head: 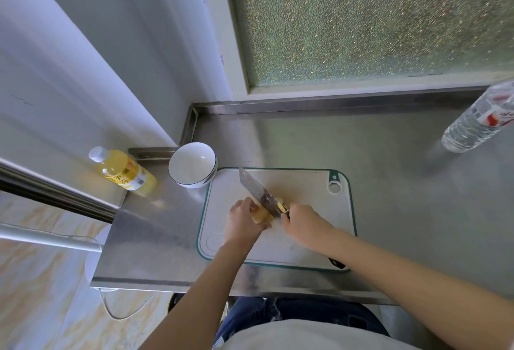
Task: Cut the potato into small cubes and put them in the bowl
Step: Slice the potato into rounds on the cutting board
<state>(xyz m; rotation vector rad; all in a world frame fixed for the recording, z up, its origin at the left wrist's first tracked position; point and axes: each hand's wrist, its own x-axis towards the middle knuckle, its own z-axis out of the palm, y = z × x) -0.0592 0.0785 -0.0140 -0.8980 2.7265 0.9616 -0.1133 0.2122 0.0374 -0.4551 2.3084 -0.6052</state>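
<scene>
Far left on the steel counter [403,182] we note a yellow drink bottle [122,173] with a white cap, lying tilted near the wall. Just to its right stands a white bowl [194,155] with a dark rim, upright, nothing visible in it, touching or just beside the far left corner of the cutting board [306,188]. The board is pale with a green border. On it, the left hand [242,219] curls its fingers over the potato [261,215] and holds it down. The potato is pale yellow, near the board's middle and partly hidden by that hand. The cleaver [258,191] lies across it, blade angled toward the bowl, edge down against the potato. We cannot tell how deep the cut has gone. The right hand [303,223] grips the cleaver's handle, fingers wrapped round it. Far right, well apart from the board, stands a clear water bottle [481,118] with a red-and-white label.
</scene>
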